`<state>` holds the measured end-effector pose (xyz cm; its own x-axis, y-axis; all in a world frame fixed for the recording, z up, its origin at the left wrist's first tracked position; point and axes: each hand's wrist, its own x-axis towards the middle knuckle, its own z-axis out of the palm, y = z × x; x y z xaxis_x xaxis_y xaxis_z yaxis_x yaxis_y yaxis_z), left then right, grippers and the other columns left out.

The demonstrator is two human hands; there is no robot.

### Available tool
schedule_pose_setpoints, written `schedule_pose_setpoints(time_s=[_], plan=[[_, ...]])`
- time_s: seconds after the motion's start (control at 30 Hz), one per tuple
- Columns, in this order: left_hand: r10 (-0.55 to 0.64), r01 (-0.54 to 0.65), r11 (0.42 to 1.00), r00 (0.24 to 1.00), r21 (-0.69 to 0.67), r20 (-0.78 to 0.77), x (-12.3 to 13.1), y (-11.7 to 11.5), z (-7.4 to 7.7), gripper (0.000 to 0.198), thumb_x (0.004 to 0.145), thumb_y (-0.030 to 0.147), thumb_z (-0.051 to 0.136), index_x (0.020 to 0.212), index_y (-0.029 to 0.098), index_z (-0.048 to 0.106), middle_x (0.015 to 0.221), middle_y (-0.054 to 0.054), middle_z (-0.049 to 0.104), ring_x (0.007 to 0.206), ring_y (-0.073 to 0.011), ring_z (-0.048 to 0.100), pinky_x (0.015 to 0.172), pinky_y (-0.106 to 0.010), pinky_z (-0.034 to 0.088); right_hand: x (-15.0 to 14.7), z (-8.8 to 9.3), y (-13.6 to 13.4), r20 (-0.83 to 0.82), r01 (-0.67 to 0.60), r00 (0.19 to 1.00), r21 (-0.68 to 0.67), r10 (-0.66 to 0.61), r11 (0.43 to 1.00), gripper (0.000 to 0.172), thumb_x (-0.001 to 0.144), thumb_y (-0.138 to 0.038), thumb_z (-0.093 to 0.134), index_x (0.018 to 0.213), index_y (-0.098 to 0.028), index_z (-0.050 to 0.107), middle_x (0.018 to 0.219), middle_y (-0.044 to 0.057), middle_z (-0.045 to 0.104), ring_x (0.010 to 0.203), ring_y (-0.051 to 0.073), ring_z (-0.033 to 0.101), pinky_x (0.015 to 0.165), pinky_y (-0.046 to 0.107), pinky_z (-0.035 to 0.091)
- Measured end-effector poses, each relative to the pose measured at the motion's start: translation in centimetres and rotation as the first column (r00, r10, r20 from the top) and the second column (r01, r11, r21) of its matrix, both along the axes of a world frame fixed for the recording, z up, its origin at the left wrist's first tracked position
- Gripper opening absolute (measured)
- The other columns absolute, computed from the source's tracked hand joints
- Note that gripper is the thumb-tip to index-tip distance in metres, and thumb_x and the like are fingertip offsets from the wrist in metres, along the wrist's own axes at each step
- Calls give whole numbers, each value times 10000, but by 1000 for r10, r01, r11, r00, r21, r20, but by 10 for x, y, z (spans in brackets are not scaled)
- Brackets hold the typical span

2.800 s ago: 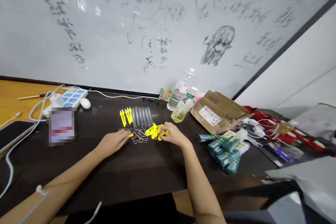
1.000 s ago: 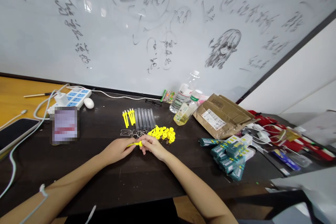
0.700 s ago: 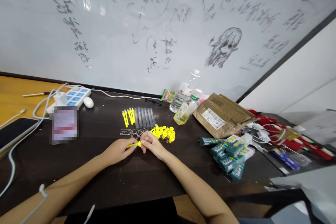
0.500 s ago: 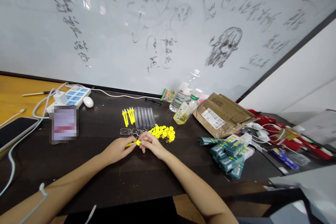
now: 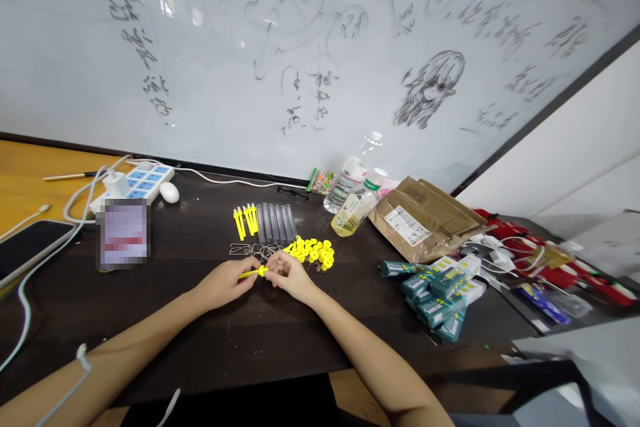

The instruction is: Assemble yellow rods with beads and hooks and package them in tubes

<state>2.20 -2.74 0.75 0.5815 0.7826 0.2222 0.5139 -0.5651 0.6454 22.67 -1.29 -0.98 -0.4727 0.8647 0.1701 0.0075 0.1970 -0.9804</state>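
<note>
Your left hand pinches the thin yellow plastic pin by its shaft. Your right hand pinches the rounded end of the same pin, so the pin is held between both hands just above the dark brown counter. A heap of small yellow plastic caps lies just beyond your right hand. Bent silver wire clips lie beyond your left, and a row of clear plastic tubes lies farther back.

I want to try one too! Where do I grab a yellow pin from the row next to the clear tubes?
Take the leftmost yellow pin by its thin stem, pinching from above and from the left. The pins lie flat, packed side by side, with the clear tubes close on their right; only the left side has bare table.
</note>
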Motion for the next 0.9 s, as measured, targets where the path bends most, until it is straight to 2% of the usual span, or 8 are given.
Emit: schedule_pose_setpoints(time_s=[0.2, 0.37, 0.5, 0.6, 0.67, 0.77, 0.9], plan=[[-13, 13, 1000, 999, 9, 35, -1, -1, 3, 312, 861, 417, 464, 1095, 229, 549, 841, -14, 661, 720, -171, 615, 692, -252, 444, 0, 0, -2, 60, 6, 998, 34, -8, 999, 267, 752, -399, 673, 864, -180, 571, 628, -45, 493, 517, 73, 440, 497, 211, 372], [-14, 14, 999, 1000, 48, 10, 1, 0, 5, 271, 906, 398, 405, 963, 213, 594, 859, -23, 645, 773, -165, 600, 723, -248, 433, 1, 0, -3, 85, 12, 996, 82, -19, 997, 240, 764, -365, 658, 904, -186, 580, 647, -41, 498, 549, 82, 448, 528, 217, 364], [59, -58, 991, 998, 117, -4, 1, 3, 2, 290, 929, 375, 350, 875, 195, 570, 825, -27, 609, 760, -165, 574, 722, -263, 427, 8, 4, 3, 69, 200, 974, 170, -214, 965, 195, 800, -314, 585, 950, -191, 568, 681, -24, 530, 606, 108, 494, 573, 234, 385], [120, -120, 985, 993, 122, 3, -1, 5, 0, 276, 931, 361, 336, 889, 200, 556, 832, -25, 608, 756, -171, 577, 713, -274, 429, 17, 9, 8, 74, 374, 911, 264, -405, 889, 152, 818, -269, 518, 936, -187, 566, 692, -14, 524, 628, 123, 497, 579, 240, 390], [165, -166, 980, 986, 109, 20, -2, 5, 1, 251, 925, 338, 344, 950, 207, 557, 895, -32, 628, 801, -182, 592, 732, -284, 432, 22, 12, 11, 128, 415, 864, 363, -486, 834, 135, 814, -233, 499, 913, -183, 576, 721, -1, 543, 652, 133, 505, 612, 253, 403], [248, -254, 964, 966, 81, 79, -3, 4, 3, 235, 918, 325, 355, 999, 213, 545, 910, -26, 637, 817, -184, 600, 734, -282, 430, 26, 14, 12, 239, 357, 809, 525, -537, 772, 132, 811, -183, 478, 875, -185, 594, 793, 24, 587, 720, 151, 524, 708, 284, 418], [362, -369, 929, 909, -7, 206, -6, 6, 4, 222, 922, 358, 346, 884, 207, 505, 697, 23, 555, 647, -149, 548, 646, -258, 399, 21, 14, 9, 345, 218, 784, 624, -515, 750, 141, 805, -133, 474, 840, -184, 600, 802, 35, 587, 804, 169, 534, 769, 292, 415]])
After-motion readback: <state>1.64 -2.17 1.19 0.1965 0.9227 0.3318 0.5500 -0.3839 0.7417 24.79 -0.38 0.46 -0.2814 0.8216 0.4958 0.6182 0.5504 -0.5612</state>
